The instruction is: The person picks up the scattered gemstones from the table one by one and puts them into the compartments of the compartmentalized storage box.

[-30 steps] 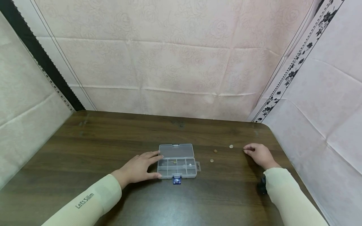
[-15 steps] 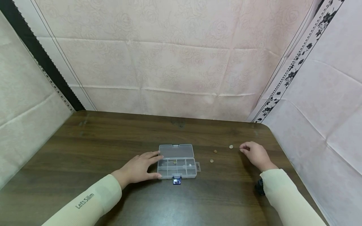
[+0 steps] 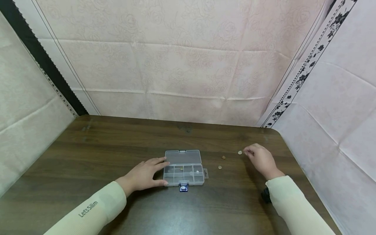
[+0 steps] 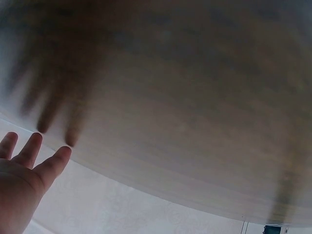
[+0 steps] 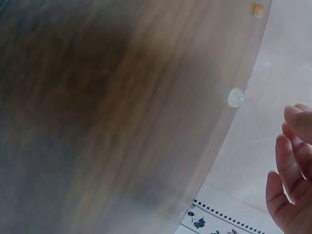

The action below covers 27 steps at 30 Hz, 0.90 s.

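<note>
A clear plastic compartment box lies on the table with its lid folded back and a blue latch at its front. My left hand rests at the box's left side, fingers spread and straight, thumb and fingertips touching its edge. My right hand is just right of a small whitish bead-like piece, thumb and forefinger close together, the other fingers loosely bent. Nothing shows between them. In the right wrist view this piece looks glossy and rounded. The left wrist view shows only spread fingers and tabletop.
Two more small pieces, one orange-brown and one pale, lie between box and right hand. A yellowish bit and a clear bit sit in compartments. Patterned cloth hangs behind the wooden table.
My right hand has moved left across the table, up to the whitish piece. The left hand, the box and the small pieces have stayed in place.
</note>
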Available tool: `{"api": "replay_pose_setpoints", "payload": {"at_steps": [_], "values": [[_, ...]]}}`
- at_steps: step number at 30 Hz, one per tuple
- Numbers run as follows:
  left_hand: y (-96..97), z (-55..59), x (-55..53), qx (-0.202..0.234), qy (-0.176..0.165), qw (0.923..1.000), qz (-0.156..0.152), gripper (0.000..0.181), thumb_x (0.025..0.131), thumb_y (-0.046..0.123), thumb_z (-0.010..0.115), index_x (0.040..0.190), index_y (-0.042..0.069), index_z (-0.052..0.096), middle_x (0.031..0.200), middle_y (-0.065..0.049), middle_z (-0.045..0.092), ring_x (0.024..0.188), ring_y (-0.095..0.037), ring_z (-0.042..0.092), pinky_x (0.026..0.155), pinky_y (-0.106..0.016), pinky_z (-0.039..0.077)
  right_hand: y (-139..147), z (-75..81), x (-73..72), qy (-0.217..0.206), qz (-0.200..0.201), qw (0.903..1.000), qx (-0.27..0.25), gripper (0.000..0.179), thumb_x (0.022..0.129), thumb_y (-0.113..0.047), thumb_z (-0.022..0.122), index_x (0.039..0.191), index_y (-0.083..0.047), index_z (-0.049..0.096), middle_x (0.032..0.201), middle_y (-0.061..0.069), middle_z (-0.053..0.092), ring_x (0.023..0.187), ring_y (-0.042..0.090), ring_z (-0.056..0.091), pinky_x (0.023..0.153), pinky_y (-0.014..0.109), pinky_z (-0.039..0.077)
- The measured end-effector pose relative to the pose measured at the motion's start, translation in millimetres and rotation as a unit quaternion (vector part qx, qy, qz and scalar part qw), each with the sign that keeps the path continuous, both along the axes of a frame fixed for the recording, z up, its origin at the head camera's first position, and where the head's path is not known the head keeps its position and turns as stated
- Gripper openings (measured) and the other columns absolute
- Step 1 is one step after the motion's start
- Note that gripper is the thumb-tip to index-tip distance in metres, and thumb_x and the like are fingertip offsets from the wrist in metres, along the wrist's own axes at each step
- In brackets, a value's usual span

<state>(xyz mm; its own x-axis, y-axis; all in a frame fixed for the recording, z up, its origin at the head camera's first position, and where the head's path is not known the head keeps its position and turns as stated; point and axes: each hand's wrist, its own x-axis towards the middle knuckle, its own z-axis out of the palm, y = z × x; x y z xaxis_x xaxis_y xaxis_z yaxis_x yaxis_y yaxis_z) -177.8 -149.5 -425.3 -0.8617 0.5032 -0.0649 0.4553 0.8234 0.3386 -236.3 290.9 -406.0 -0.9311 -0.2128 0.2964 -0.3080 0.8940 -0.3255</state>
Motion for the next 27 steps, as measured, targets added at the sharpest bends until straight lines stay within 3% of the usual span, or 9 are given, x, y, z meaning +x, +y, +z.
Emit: {"api": "replay_pose_setpoints", "payload": {"at_steps": [6, 16, 27], "values": [[-0.5, -0.3, -0.9, -0.004, -0.002, 1.0, 0.002, 0.08, 0.083, 0.071, 0.054, 0.147, 0.024, 0.043, 0.156, -0.004, 0.032, 0.139, -0.034, 0.033, 0.103, -0.067, 0.028, -9, 2.0, 1.6, 0.026, 0.01, 0.9996, -0.006, 0.008, 0.089, -0.005, 0.068, 0.094, -0.003, 0.073, 0.099, 0.013, 0.068, 0.09, 0.031, 0.064, 0.077, 0.048, 0.051], [-0.3, -0.1, -0.3, -0.007, 0.0, 1.0, 0.005, 0.079, 0.084, 0.069, 0.055, 0.147, 0.024, 0.043, 0.156, -0.003, 0.032, 0.14, -0.034, 0.033, 0.103, -0.067, 0.028, -25, 5.3, 5.4, 0.02, 0.022, 0.9995, -0.012, 0.008, 0.089, -0.006, 0.068, 0.095, -0.004, 0.073, 0.099, 0.011, 0.068, 0.091, 0.03, 0.063, 0.077, 0.047, 0.05], [0.6, -0.4, -1.1, 0.003, -0.002, 1.0, 0.004, 0.079, 0.084, 0.07, 0.055, 0.147, 0.023, 0.044, 0.155, -0.004, 0.033, 0.14, -0.034, 0.033, 0.103, -0.068, 0.028, -40, 3.0, 11.6, 0.05, 0.039, 0.9975, -0.031, 0.007, 0.086, -0.004, 0.071, 0.092, -0.006, 0.074, 0.097, 0.007, 0.068, 0.091, 0.027, 0.063, 0.078, 0.044, 0.051]]}}
